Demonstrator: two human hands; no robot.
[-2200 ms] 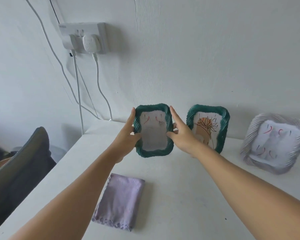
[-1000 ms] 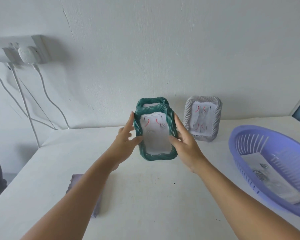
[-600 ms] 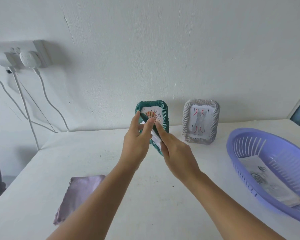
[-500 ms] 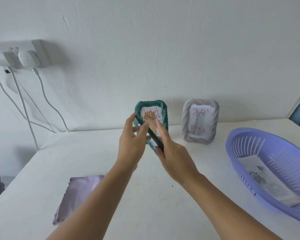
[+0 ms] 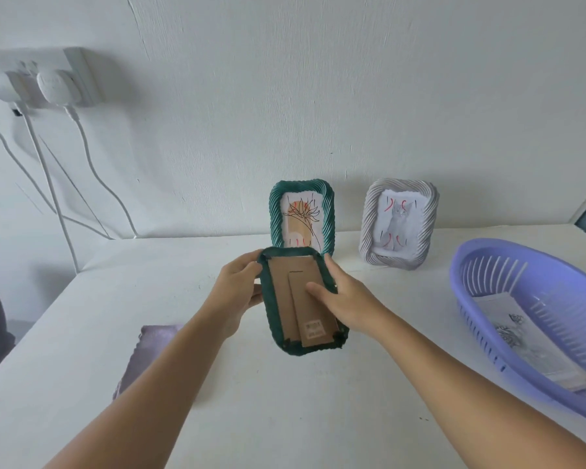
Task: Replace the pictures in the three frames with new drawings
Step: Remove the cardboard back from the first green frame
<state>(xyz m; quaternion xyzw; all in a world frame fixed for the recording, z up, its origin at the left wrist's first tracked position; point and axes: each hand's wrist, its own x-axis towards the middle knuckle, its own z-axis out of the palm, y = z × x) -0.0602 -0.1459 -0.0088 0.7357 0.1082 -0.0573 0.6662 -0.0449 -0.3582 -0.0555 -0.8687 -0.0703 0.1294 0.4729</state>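
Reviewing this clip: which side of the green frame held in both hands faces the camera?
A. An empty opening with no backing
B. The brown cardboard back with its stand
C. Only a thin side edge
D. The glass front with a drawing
B: the held green frame shows its brown cardboard back with the stand strip, the left hand and right hand gripping its sides.

held frame (image 5: 300,304) before two standing frames (image 5: 301,216), basket (image 5: 487,286) right, cloth (image 5: 149,353) left
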